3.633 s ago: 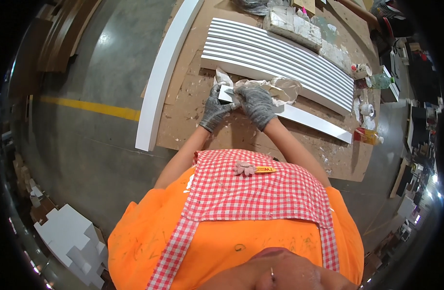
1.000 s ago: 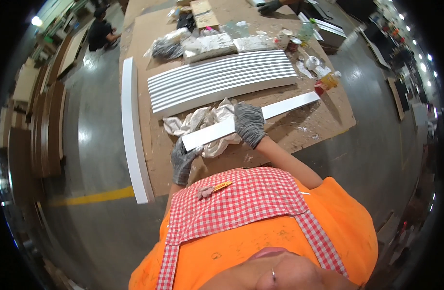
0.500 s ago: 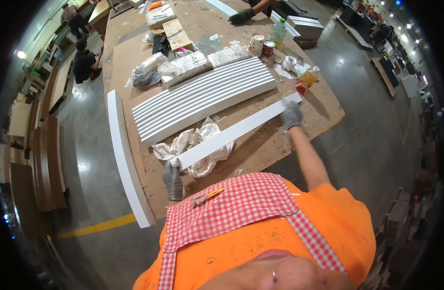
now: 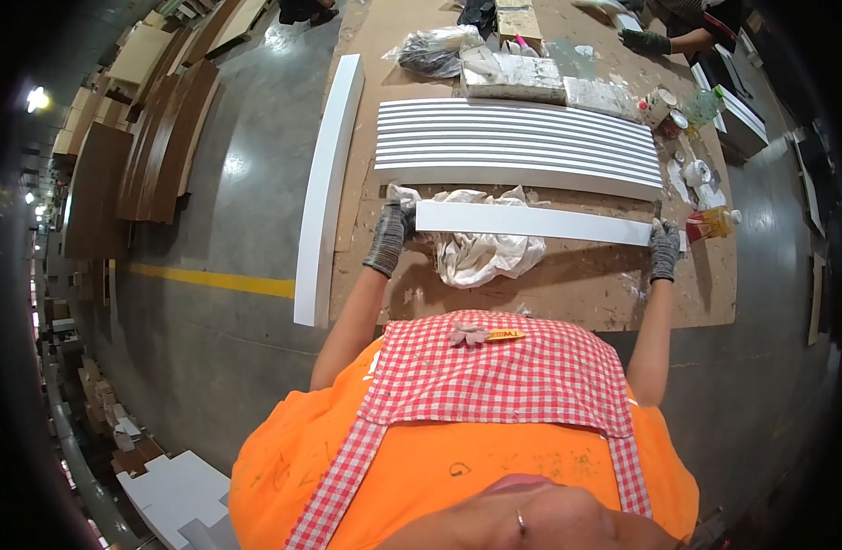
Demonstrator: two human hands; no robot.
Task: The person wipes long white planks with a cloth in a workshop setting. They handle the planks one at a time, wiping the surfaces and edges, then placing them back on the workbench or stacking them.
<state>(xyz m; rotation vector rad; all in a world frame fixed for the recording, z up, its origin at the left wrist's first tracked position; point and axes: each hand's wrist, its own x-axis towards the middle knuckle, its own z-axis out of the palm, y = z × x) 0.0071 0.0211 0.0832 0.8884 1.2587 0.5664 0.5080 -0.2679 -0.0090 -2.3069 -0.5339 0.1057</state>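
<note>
Both gloved hands grip a long white strip [image 4: 533,223] by its ends: the left hand [image 4: 390,235] is closed around the left end, the right hand [image 4: 664,247] around the right end, so the hands are well apart. The strip lies level across the front part of the counter [image 4: 567,293], a brown board-covered surface, and passes over a crumpled white rag [image 4: 480,252] that lies under its left half.

Just behind the strip sits a row of white slats [image 4: 517,147], laid side by side and touching. Left of the counter's edge a long white board [image 4: 327,183] runs front to back.

Containers cluster at the right rear. A small clear bottle [image 4: 711,223] with amber liquid lies on its side just beside the right hand. Behind it stand open tins [image 4: 660,104] — what is in them cannot be told — and a clear greenish bottle [image 4: 702,107]. Behind the slats lie two flat wrapped packs [image 4: 512,77], and beside them a clear plastic bag [image 4: 432,50] holding something dark.

At the top right, another person's gloved hand [image 4: 643,39] rests on the counter.

The person wears an orange shirt and a red-checked apron [image 4: 494,376]; a small yellow tool [image 4: 503,335] sits at the apron's top edge.
</note>
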